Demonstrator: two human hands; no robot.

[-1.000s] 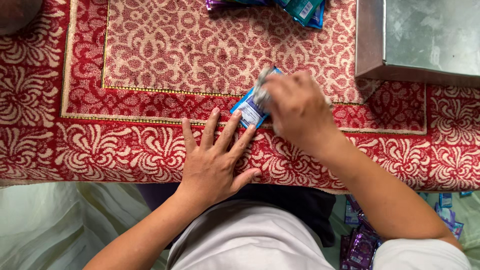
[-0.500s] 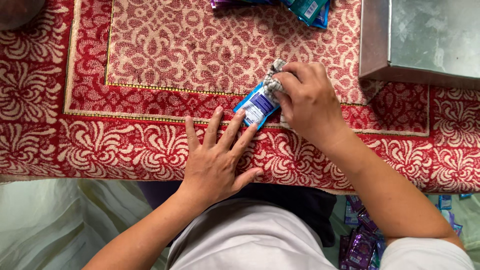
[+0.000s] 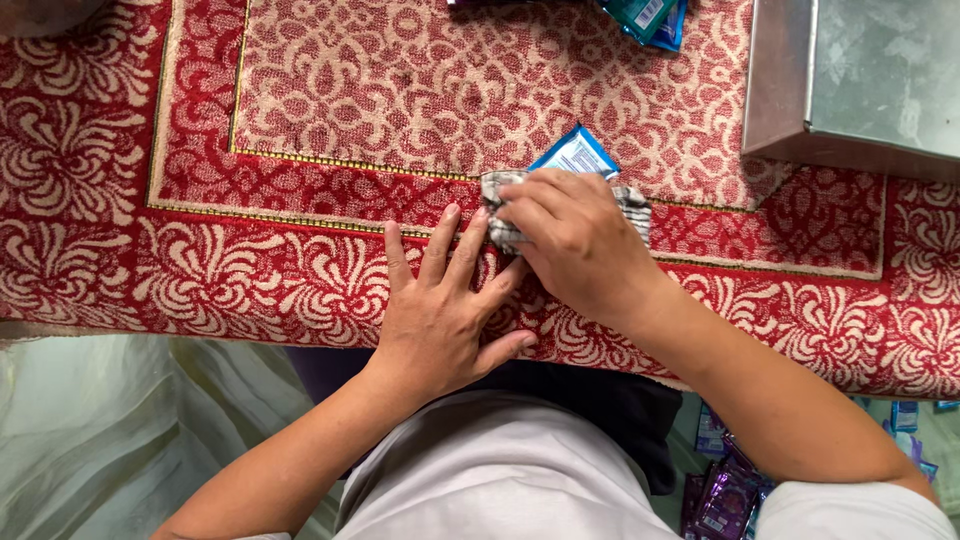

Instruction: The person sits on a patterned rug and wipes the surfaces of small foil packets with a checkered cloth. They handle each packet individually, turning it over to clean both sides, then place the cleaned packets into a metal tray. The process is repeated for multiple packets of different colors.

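Note:
A small blue sachet [image 3: 577,155] lies on a red and cream patterned cloth [image 3: 300,200]. Only its far end shows past my right hand [image 3: 575,240]. That hand presses a crumpled grey checked rag [image 3: 500,190] down over the near part of the sachet. My left hand [image 3: 440,310] lies flat on the cloth, fingers spread, its fingertips touching the rag and the sachet's near edge.
A grey metal box [image 3: 860,80] stands at the far right. Teal and blue sachets [image 3: 650,15] lie at the far edge. More purple and blue sachets [image 3: 720,490] are heaped on the floor by my right side. Pale green fabric [image 3: 120,430] lies at lower left.
My right hand has dragged the rag toward me along the sachet, from its far end to its near end. The far end is now uncovered. My left hand stays flat.

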